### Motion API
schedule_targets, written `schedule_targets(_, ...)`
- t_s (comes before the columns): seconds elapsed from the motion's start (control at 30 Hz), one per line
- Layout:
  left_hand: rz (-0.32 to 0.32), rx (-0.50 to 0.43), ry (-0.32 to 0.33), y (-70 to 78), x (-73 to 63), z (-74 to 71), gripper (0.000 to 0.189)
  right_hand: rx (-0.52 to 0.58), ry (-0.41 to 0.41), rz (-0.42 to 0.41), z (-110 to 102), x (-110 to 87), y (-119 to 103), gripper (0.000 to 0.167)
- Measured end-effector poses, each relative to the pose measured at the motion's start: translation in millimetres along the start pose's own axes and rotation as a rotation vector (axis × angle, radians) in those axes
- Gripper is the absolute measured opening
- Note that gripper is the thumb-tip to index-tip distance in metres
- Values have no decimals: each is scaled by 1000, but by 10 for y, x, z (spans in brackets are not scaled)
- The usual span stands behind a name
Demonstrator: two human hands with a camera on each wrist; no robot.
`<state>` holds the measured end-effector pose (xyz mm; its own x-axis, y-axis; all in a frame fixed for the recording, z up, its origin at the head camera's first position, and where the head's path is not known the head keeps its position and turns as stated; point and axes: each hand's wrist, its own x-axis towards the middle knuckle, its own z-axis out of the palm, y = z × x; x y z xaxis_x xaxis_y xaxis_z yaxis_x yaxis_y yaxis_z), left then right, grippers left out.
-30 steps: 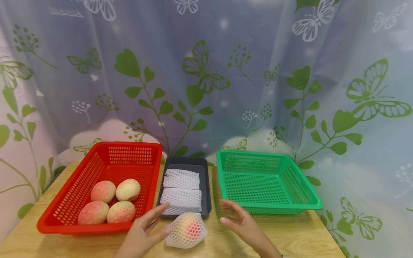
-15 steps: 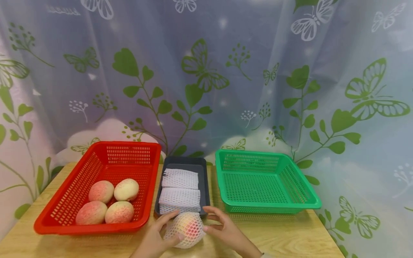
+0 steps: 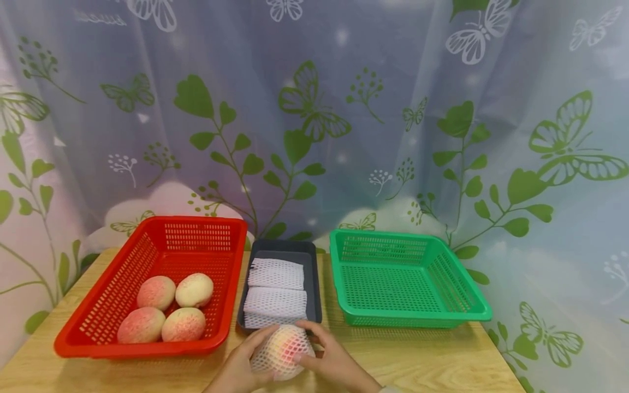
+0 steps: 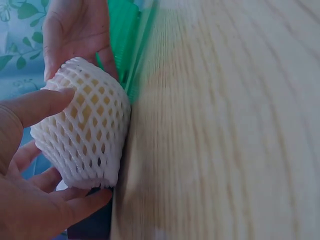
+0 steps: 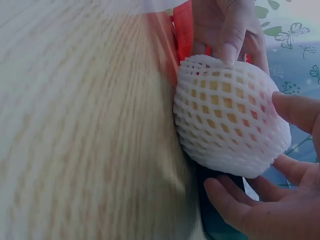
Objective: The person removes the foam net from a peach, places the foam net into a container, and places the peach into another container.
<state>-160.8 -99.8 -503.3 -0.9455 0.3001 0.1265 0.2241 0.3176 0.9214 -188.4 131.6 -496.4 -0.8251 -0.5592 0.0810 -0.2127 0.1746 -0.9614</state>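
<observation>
A peach point(image 3: 286, 349) in a white foam net sleeve point(image 4: 82, 120) sits at the table's front, just before the dark tray. From its left side my left hand point(image 3: 239, 361) holds it, thumb on the near face and fingers curved round the sleeve's end. My right hand point(image 3: 335, 357) grips the opposite side, its thumb over the pink patch. In the right wrist view the fingers point(image 5: 227, 202) curve beneath the net. Yellow and pink skin shows through the mesh.
Several bare peaches point(image 3: 156, 292) lie in a red basket point(image 3: 236, 284) on the left. The dark tray point(image 3: 314, 295) behind my hands holds white foam sleeves point(image 3: 275, 301). A green basket point(image 3: 417, 314) stands on the right of the wooden table point(image 3: 422, 360), before a patterned curtain point(image 3: 373, 164).
My right hand has moved left onto the netted peach, and my left hand has moved right and closed round it. The baskets and tray stay put.
</observation>
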Motion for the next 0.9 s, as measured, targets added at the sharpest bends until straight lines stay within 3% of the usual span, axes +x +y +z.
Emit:
schedule_targets(0.1, 11, -8, -23, -24, 2, -11, 77, 5, -11, -12, 15, 5, 13, 56)
schedule_targets(0.33, 32, 29, -2, -43, 3, -1, 77, 60, -30, -21, 53, 11, 30, 64)
schedule_targets(0.57, 25, 11, 23, -57, -15, 18, 76, 6, -15, -2, 85, 14, 19, 72)
schedule_targets(0.8, 208, 119, 135, 29, -39, 57, 72, -62, 1, 43, 39, -34, -103, 83)
schedule_targets(0.9, 261, 134, 197, 125, -25, 95, 72, -23, -1, 30, -13, -32, -157, 85)
